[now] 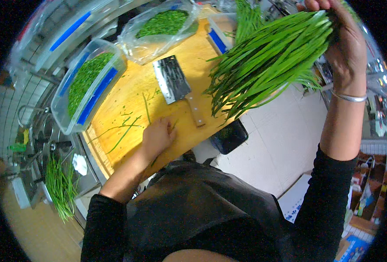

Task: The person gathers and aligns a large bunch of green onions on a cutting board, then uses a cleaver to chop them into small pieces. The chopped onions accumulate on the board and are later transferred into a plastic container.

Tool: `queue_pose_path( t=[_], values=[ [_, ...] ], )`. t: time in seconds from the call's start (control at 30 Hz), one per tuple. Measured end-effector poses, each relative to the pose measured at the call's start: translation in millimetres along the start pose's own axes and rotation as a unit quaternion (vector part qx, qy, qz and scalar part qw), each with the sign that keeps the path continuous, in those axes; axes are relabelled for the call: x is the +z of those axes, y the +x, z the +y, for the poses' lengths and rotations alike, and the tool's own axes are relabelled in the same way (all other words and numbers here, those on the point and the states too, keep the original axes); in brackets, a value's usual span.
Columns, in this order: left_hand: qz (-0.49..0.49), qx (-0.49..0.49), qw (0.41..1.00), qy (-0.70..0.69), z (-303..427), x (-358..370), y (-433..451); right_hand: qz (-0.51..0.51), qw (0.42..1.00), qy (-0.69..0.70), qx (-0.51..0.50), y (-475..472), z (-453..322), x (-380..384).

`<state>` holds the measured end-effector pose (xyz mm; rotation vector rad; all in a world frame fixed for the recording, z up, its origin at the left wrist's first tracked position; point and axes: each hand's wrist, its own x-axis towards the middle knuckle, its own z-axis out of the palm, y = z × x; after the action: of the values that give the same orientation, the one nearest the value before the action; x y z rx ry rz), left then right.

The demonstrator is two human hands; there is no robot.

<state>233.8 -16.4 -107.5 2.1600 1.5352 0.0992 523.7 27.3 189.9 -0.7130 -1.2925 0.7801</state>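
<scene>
My right hand (pixel 344 42) grips a thick bunch of long green garlic chives (pixel 275 59) by its pale end, raised over the right side of the yellow cutting board (pixel 131 88). The leaf tips hang towards the board's edge. My left hand (pixel 159 134) is curled low over the near part of the board, beside a few loose green strands (pixel 124 137); whether it holds any of them I cannot tell. Between the hands lies a cleaver (pixel 173 80) with a wooden handle, its blade wet and flecked.
Chopped greens fill a plastic box (pixel 105 95) at the board's left and a clear plastic bag (pixel 137 44) at its far side. Another box (pixel 213 36) stands at the far right. More chives (pixel 60 190) lie by the sink. A black bin (pixel 229 137) is below the board.
</scene>
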Motion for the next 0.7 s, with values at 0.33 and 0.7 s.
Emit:
queue_pose_path(
  t=[0.33,0.7],
  values=[
    [0.213,-0.028,0.922,-0.323,-36.9,-78.2,5.2,-0.181,0.961,0.086,0.19,13.1,86.4,65.5],
    [0.303,0.069,0.84,-0.445,17.2,-168.5,2.0,-0.216,0.938,0.122,0.24,-34.4,151.0,166.1]
  ],
)
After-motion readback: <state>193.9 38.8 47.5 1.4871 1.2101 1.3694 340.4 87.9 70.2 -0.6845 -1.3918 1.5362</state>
